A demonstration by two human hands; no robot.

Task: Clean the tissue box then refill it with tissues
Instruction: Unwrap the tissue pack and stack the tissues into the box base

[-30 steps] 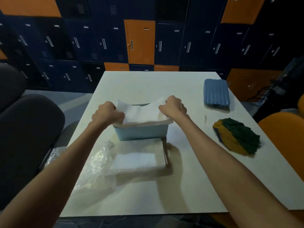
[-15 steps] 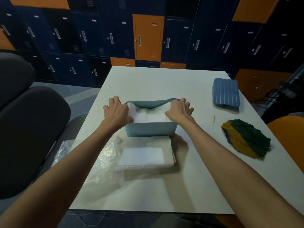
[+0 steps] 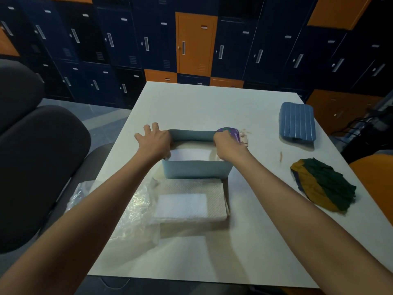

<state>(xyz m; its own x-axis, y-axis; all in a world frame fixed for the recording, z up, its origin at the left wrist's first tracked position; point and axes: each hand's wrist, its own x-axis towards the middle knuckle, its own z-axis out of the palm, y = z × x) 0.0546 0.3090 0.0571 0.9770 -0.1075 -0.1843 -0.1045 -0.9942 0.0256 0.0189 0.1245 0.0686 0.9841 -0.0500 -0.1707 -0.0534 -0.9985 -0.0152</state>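
Head view: our left hand (image 3: 154, 141) lies spread-fingered over the left end of the box (image 3: 196, 170); right hand (image 3: 227, 145) curls at the right end, hold unclear. Tissues (image 3: 190, 154) inside.

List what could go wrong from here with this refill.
1. The left hand and right hand work at the two ends of the box. Squeezing might bow its walls and crease the tissues inside.
2. The spare stack lies against the box's near wall on loose plastic wrap that overhangs the table edge. A nudge could drag it off.
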